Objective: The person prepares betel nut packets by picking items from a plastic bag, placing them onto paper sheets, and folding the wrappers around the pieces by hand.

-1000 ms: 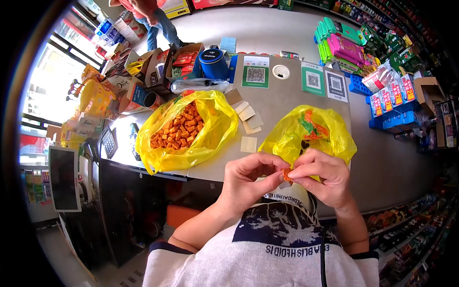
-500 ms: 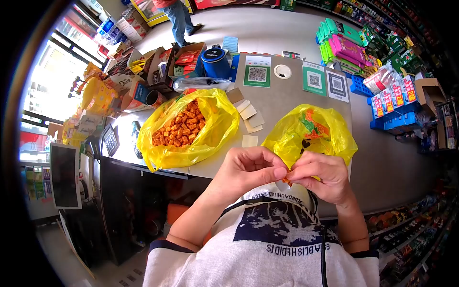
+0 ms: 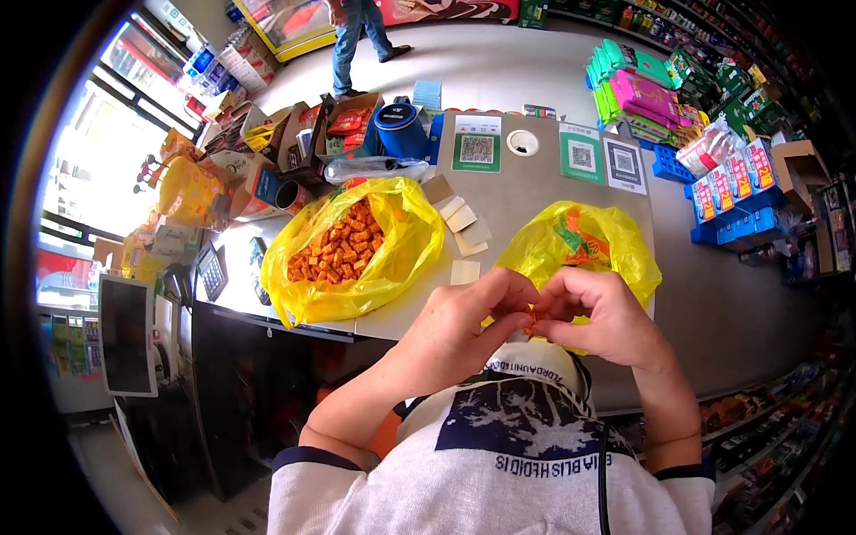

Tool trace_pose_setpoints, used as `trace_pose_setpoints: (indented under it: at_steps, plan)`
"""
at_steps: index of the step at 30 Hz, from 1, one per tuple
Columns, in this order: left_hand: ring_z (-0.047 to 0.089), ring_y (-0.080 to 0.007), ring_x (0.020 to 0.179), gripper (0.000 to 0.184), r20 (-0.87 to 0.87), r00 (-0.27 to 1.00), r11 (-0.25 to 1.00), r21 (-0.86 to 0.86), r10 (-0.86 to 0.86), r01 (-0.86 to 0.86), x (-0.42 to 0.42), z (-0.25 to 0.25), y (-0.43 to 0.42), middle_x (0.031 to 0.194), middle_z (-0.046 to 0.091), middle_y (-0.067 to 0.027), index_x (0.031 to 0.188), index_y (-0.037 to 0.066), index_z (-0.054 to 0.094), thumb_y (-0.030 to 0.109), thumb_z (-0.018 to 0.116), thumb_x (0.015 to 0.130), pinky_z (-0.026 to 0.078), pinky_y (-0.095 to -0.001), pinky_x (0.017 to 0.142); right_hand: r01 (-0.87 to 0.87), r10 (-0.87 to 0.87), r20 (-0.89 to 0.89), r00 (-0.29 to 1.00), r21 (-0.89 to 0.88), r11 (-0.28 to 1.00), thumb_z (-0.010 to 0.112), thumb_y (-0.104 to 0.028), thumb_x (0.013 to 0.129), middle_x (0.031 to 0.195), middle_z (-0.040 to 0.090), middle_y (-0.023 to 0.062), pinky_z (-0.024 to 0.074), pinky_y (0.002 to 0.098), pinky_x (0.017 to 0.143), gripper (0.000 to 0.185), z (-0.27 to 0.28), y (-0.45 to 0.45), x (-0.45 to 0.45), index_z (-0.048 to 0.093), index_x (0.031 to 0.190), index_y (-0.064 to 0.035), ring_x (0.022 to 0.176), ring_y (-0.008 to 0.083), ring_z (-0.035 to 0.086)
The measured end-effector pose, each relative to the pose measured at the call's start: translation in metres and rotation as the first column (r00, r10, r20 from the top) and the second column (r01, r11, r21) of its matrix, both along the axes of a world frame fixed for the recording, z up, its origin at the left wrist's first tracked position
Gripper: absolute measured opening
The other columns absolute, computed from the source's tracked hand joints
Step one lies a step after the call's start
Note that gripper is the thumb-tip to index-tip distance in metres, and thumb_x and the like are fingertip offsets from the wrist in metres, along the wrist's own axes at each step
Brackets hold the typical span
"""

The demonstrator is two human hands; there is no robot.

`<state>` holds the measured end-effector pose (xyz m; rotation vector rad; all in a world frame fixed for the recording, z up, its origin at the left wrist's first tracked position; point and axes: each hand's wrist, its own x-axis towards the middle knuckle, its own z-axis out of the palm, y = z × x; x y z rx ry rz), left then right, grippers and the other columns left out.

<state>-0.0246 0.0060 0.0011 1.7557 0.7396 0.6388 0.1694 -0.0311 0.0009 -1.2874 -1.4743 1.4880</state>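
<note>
By the near edge of the bench [image 3: 544, 189], the left hand [image 3: 456, 326] and right hand [image 3: 610, 319] pinch a tiny orange thing [image 3: 531, 322], which needs careful fingers.

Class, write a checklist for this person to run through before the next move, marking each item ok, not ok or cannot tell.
1. Orange piece between the fingertips of left hand and right hand: ok.
2. Orange piece fully visible: not ok, fingers cover much of it.
3. Left bag open, its pieces showing: ok.
4. Near edge of right bag in plain view: not ok, hands block it.
5. Right bag's contents: cannot tell.
</note>
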Motion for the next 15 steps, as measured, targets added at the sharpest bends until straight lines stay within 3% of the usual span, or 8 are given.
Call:
trace_pose_setpoints:
  at_steps: [2,5,6,9,12,14,15]
  plan:
    - [0.062,-0.0109,0.077,0.017,-0.027,1.0,0.998,0.059,-0.008,0.01,0.003,0.0,0.002,0.08,0.063,-0.0062,0.092,-0.002,0.054,0.0,0.064,0.079,0.05,-0.0249,0.07,-0.026,0.013,0.17,0.985,0.072,0.997,0.068,-0.004,0.073,0.074,0.064,0.0104,0.0489,0.0239,0.06,0.014,0.006,0.0,-0.001,0.059,0.081,0.0017,0.066,0.0126,0.063]
    - [0.062,-0.0121,0.077,0.022,-0.087,0.996,0.998,-0.065,0.0,-0.006,0.006,-0.001,0.005,0.081,0.062,-0.0065,0.098,-0.001,0.052,0.001,0.064,0.079,0.05,-0.0247,0.071,-0.102,-0.004,0.41,0.912,0.237,0.966,0.068,-0.004,0.073,0.074,0.064,0.0099,0.0491,0.0259,0.058,0.012,0.007,-0.002,-0.002,0.059,0.081,0.0011,0.067,0.0136,0.064]
    - [0.061,-0.0128,0.079,0.025,-0.02,1.0,0.99,-0.141,0.014,-0.017,0.006,-0.005,0.006,0.083,0.062,-0.0072,0.1,-0.001,0.051,0.001,0.064,0.079,0.049,-0.0248,0.072,-0.141,-0.02,0.483,0.875,0.296,0.945,0.067,-0.004,0.073,0.073,0.064,0.0096,0.0491,0.0267,0.057,0.012,0.007,-0.003,-0.003,0.06,0.08,0.0008,0.067,0.014,0.064]
    - [0.061,-0.0148,0.085,0.033,0.168,0.983,0.946,-0.322,0.078,-0.02,0.007,-0.021,0.009,0.09,0.061,-0.0087,0.106,0.001,0.047,0.004,0.066,0.079,0.048,-0.026,0.076,0.049,-0.203,0.349,0.915,0.403,0.914,0.068,-0.004,0.073,0.07,0.062,0.0064,0.0475,0.0242,0.057,0.01,-0.005,-0.002,-0.004,0.061,0.08,-0.0011,0.063,0.012,0.062]
    - [0.059,-0.0161,0.091,0.045,0.338,0.928,0.924,-0.383,0.157,-0.016,0.009,-0.034,0.006,0.098,0.059,-0.0086,0.11,0.003,0.045,0.01,0.072,0.075,0.047,-0.0282,0.079,0.17,-0.228,0.184,0.956,0.287,0.943,0.068,-0.004,0.074,0.068,0.06,0.0026,0.0448,0.021,0.056,0.009,-0.013,-0.004,-0.003,0.061,0.079,-0.0018,0.062,0.007,0.057]
    - [0.055,-0.0161,0.098,0.054,0.455,0.867,0.919,-0.393,0.205,-0.012,0.013,-0.042,-0.001,0.105,0.056,-0.008,0.114,0.004,0.044,0.011,0.076,0.071,0.045,-0.0284,0.083,0.279,-0.264,-0.16,0.951,0.078,0.957,0.067,-0.004,0.076,0.074,0.059,-0.0012,0.0434,0.0174,0.061,0.01,-0.025,-0.008,-0.006,0.06,0.083,-0.0024,0.067,0.0029,0.054]
    - [0.051,-0.0151,0.103,0.06,0.38,0.902,0.899,-0.438,0.206,-0.021,0.013,-0.041,-0.007,0.111,0.051,-0.0078,0.115,0.004,0.045,0.012,0.08,0.067,0.043,-0.0284,0.086,0.327,-0.318,-0.318,0.893,-0.026,0.945,0.067,-0.004,0.076,0.076,0.059,-0.0012,0.0435,0.0172,0.063,0.011,-0.028,-0.01,-0.012,0.06,0.084,-0.0024,0.069,0.0028,0.054]
